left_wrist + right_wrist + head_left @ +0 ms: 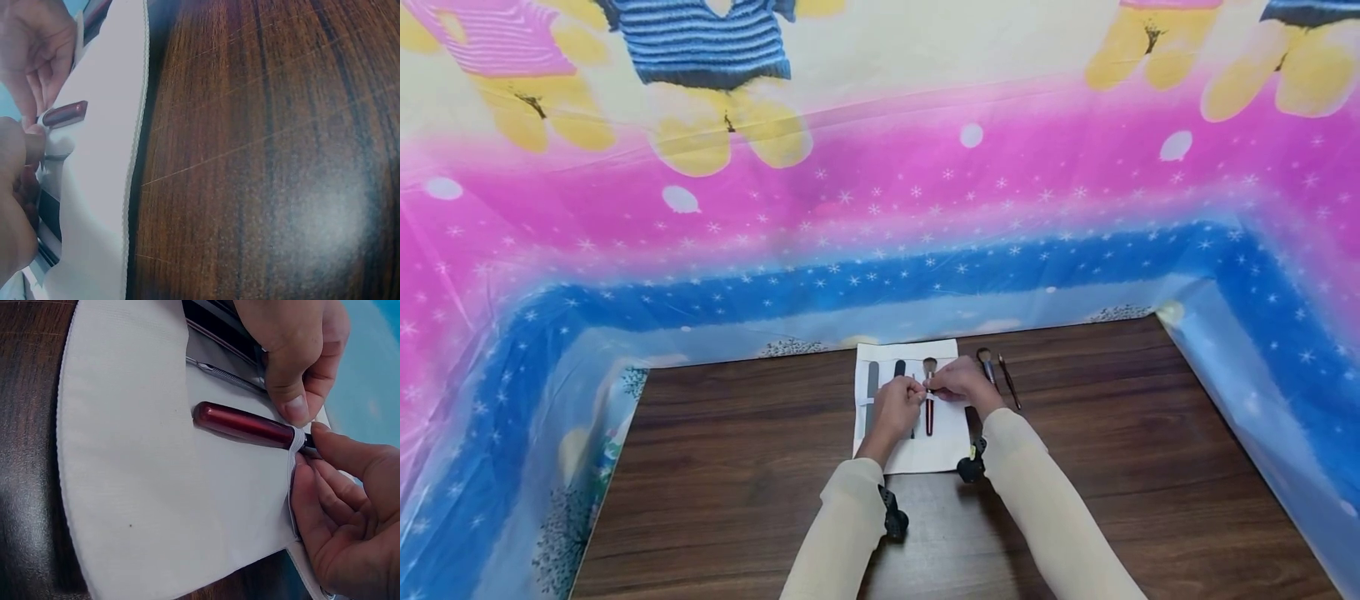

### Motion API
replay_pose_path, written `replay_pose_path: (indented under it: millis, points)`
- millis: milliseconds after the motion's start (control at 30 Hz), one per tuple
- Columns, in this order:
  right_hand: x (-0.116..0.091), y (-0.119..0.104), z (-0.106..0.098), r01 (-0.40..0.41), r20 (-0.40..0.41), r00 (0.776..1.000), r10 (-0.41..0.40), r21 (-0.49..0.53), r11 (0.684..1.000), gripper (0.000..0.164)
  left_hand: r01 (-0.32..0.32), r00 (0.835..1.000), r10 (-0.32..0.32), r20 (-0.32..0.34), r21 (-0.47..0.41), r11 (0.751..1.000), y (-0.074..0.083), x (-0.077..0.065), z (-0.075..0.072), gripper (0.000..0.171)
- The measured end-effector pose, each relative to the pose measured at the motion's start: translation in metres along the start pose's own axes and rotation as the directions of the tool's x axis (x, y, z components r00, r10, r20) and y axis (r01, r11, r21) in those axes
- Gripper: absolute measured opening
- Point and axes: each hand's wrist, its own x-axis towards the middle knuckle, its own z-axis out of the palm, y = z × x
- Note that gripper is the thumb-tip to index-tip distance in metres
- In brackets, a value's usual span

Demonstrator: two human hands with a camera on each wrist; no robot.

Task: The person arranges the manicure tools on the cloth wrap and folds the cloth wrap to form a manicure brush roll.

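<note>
A white fabric tool roll (925,460) lies spread on the table. On it is a makeup brush (244,425) with a glossy dark red handle, passing through a white elastic loop (297,439). My right hand (961,382) pinches the brush just above the loop, thumb on its dark neck. From the other side, my left hand (898,406) pinches at the elastic with curled fingers, its thumb beside the handle. Left of the brush lie a thin metal tool (228,376), a black flat strip (900,367) and a grey flat strip (872,379), partly hidden by my left hand.
Right of the roll, another makeup brush (985,360) and a slim dark stick (1009,383) lie on the brown wooden table (737,442). A colourful patterned cloth (880,250) rises along the table's back and sides.
</note>
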Motion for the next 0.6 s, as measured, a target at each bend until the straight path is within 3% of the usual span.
replay_pose_path:
  millis: [200, 367, 600]
  points:
    - [0.0, 0.002, -0.001, 0.029, -0.023, 0.999, -0.03, -0.033, 0.999, 0.017, -0.007, 1.0, 0.007, 0.003, 0.021, 1.0, 0.0, 0.001, 0.001, 0.013]
    - [0.002, 0.011, -0.01, 0.137, -0.049, 0.989, -0.143, -0.113, 0.984, 0.022, -0.024, 1.0, 0.024, -0.003, 0.061, 0.998, 0.0, 0.003, 0.001, 0.014]
    - [-0.002, 0.025, -0.049, 0.227, -0.159, 0.962, -0.221, 0.022, 0.974, 0.03, -0.039, 0.999, 0.041, -0.02, 0.081, 0.996, 0.001, 0.002, 0.002, 0.014]
